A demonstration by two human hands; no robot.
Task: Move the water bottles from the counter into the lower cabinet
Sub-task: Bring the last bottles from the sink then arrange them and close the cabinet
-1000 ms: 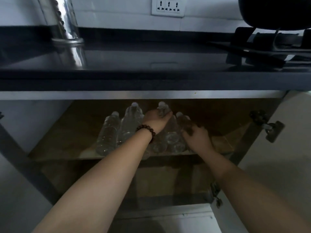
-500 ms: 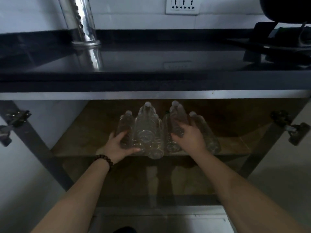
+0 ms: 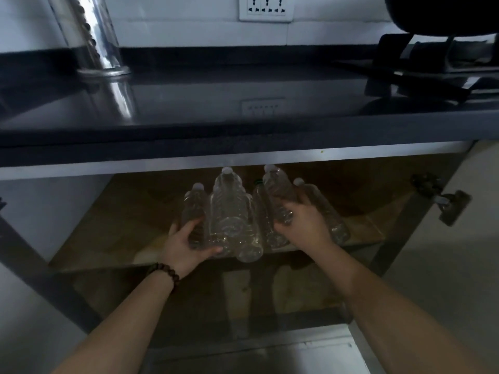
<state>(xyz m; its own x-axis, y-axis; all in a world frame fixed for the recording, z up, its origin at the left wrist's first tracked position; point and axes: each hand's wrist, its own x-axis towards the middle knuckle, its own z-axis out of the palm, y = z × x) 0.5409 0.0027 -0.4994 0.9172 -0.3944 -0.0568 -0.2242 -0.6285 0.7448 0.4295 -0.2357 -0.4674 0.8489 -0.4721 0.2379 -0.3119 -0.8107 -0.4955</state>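
Bottles: clear plastic water bottles [image 3: 232, 211] stand clustered at front edge of brown wooden cabinet shelf [image 3: 108, 238], under dark glossy counter [image 3: 243, 103]. Left hand [image 3: 186, 244] cupped on leftmost bottle base; right hand [image 3: 302, 225] wrapped round another. Prob. light, slick, crushable; grip mid-body.

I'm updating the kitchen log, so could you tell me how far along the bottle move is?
Nearly done, it seems. Done: the dark counter shows no bottles, and a cluster of clear water bottles lies on the cabinet shelf. In hand: the left hand cups the leftmost bottle, while the right hand presses the right-side ones. Left: apparently only letting go.
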